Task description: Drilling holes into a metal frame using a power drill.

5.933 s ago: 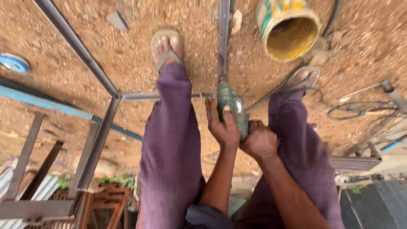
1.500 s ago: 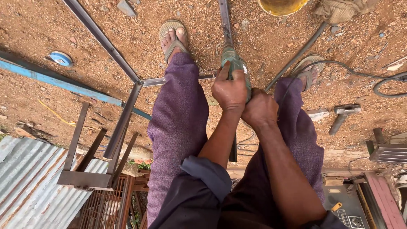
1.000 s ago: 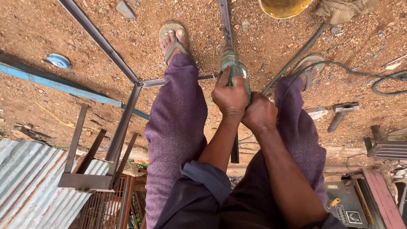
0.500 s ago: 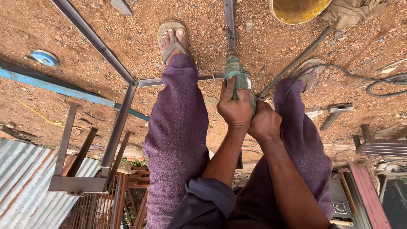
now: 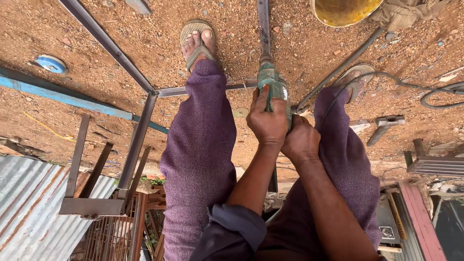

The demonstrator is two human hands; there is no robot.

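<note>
Head view, looking down: both hands clamp a green power tool between purple-trousered knees, the left hand wrapped over its top, the right hand with fingers closed on its near end. Its tip meets a grey steel bar running away over gravel. Farther off stand sandalled feet and a yellow bucket.

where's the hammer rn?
Head view, right side: the grey metal hammer lies on the gravel ground, just right of the person's purple-trousered right leg, below the black cable.
</note>
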